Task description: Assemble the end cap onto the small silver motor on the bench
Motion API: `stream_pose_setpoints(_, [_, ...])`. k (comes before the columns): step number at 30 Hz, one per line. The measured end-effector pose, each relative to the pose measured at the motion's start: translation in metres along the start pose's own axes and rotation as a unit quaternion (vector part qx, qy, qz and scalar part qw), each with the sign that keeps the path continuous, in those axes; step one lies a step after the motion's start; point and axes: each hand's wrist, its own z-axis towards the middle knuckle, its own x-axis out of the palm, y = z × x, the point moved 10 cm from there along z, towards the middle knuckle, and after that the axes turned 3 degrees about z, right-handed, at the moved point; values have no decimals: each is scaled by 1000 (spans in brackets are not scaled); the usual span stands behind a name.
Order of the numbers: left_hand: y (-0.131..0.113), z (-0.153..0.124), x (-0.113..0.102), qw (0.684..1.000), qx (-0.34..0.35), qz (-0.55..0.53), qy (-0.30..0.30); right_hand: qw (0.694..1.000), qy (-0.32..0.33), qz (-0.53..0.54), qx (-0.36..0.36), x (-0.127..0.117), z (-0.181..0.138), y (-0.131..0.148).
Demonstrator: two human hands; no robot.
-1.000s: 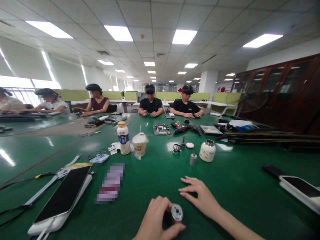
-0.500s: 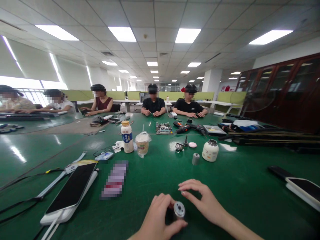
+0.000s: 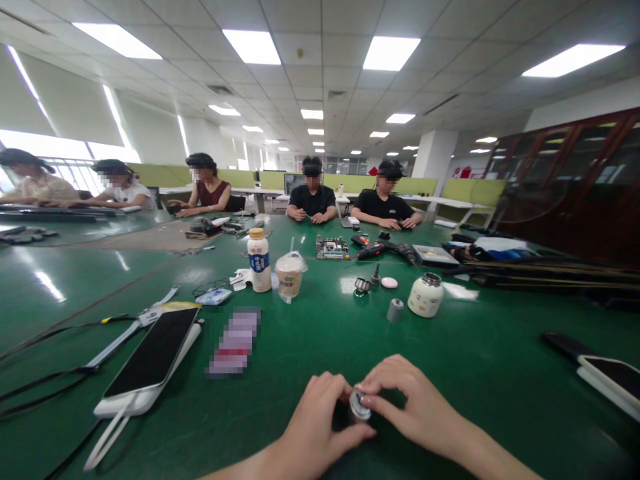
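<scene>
Low in the head view, my left hand (image 3: 317, 420) curls around a small silver metal cylinder (image 3: 361, 412), fingers on its far side and thumb on its near side. The cylinder stands upright over the green table (image 3: 280, 347), its round end face up. My right hand (image 3: 410, 403) reaches in from the right, thumb and index finger pinched together on the top of the cylinder. Whatever sits between those fingertips is too small and covered to make out. A similar silver cylinder (image 3: 395, 309) stands farther off on the table.
Beyond are a white jar (image 3: 425, 295), a pink disc (image 3: 389, 283), a plastic cup (image 3: 289, 277), a bottle (image 3: 259, 261), a circuit board (image 3: 332, 248) and a power drill (image 3: 371, 251). A phone (image 3: 153, 350) lies left, another device (image 3: 610, 377) right. Several people sit across the table.
My right hand has moved left and down from beside the cylinder, and its fingertips now meet the cylinder's top. My left hand keeps its hold. The camera view has tilted slightly.
</scene>
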Motion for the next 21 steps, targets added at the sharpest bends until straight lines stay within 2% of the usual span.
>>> stream_pose_setpoints(4, [0, 0, 1, 1000, 6, -2, 1, 999, 19, 10, -40, 4, 0, 7])
stream_pose_setpoints(9, [-1, 1, 0, 1000, 11, -8, -6, 997, -12, 2, -70, -1, -1, 11])
stream_pose_setpoints(17, [-1, 3, 0, 1000, 6, -11, -2, 998, 17, -13, -53, 3, -2, 6])
stream_pose_setpoints(21, [1, 2, 1, 1000, 2, -5, -1, 998, -39, 12, -38, -2, -4, 4])
